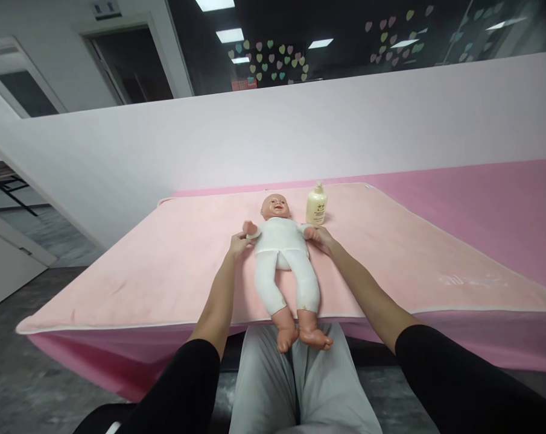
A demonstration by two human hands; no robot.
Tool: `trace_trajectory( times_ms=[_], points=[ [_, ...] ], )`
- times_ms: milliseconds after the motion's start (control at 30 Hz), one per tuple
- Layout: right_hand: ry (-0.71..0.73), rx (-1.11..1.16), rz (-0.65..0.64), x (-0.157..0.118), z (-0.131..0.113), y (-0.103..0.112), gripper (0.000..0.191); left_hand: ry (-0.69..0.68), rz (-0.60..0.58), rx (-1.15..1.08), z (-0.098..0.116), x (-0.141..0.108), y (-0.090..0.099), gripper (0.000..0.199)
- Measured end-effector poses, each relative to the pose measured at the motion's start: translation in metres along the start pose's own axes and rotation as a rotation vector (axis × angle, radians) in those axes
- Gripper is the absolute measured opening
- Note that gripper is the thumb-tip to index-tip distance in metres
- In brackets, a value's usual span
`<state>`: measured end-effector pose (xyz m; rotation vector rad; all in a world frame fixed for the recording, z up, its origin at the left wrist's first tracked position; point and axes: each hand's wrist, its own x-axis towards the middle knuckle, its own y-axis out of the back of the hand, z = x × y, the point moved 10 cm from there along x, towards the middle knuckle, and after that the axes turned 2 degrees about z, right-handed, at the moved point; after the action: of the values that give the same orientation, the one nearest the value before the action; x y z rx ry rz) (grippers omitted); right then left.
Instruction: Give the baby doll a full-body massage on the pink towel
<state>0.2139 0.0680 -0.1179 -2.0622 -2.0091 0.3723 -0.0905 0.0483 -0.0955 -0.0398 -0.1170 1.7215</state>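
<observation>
A baby doll (282, 238) with a white cloth body lies on its back on a pale pink blanket (173, 259), head toward the wall. Its bare feet stick out past the front edge, above my legs. My left hand (240, 243) is closed around the doll's forearm on the left side, just below its small hand. On the other side, my right hand (323, 238) grips the other arm near the wrist. Both doll arms are spread outward. Close behind my right hand stands an upright cream pump bottle (317, 205) with dark print.
The blanket covers a table with a darker pink cloth (481, 205), which hangs over the front. A white half wall (300, 132) runs along the back, below dark glass with heart stickers (279, 60). Doorways (132, 66) are at the far left.
</observation>
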Motion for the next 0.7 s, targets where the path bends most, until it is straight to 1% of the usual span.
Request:
trace_trajectory(
  times_ms=[167,333,400,600,700],
  points=[
    [-0.028,0.005,0.016,-0.009,0.0,-0.001,0.014,0.002,0.004,-0.078,0.001,-0.004,0.0,0.019],
    [-0.064,-0.005,0.025,-0.014,0.0,-0.004,0.018,0.017,0.009,-0.117,0.001,-0.007,-0.001,0.012],
    [-0.071,-0.005,0.032,-0.015,0.001,-0.003,0.018,0.012,0.014,-0.116,0.002,-0.007,0.0,0.014],
    [-0.035,0.033,0.048,-0.01,-0.004,-0.002,0.015,-0.002,0.014,-0.036,0.004,-0.006,0.0,0.035],
    [0.023,0.068,0.014,-0.005,-0.012,-0.008,0.025,-0.001,0.009,-0.007,0.004,-0.005,-0.001,0.039]
  ],
)
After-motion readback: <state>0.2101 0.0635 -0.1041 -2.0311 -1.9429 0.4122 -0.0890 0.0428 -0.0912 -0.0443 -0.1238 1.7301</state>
